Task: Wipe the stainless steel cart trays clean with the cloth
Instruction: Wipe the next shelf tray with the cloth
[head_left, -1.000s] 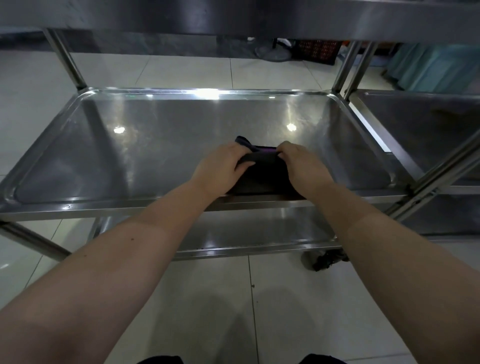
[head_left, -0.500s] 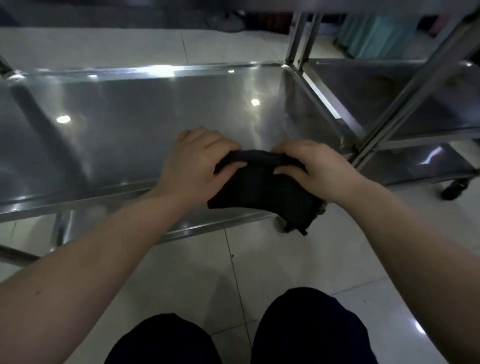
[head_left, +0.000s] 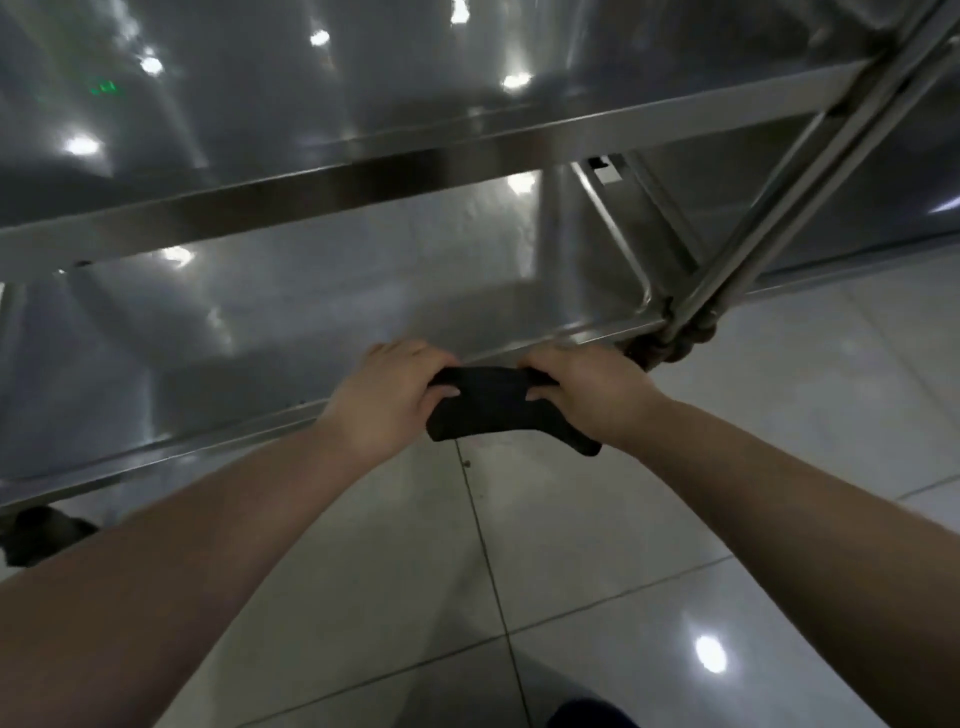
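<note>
Both hands had the black cloth (head_left: 488, 410) between them: the left hand (head_left: 387, 402) gripped one end and the right hand (head_left: 589, 392) the other, fingers (head_left: 410, 356) clenched over its top edge. It was held taut right at the front rim of the bottom tray (head_left: 337, 291), its lower half hanging over the floor (head_left: 597, 519) rather than the steel; whether it touched the rim I couldn't tell. I guessed they were pulling it flat to make a pad before reaching in under the shelf above (head_left: 311, 189)

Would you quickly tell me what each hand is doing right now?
Left hand: grips the dark folded cloth.
Right hand: grips the same cloth.
</note>
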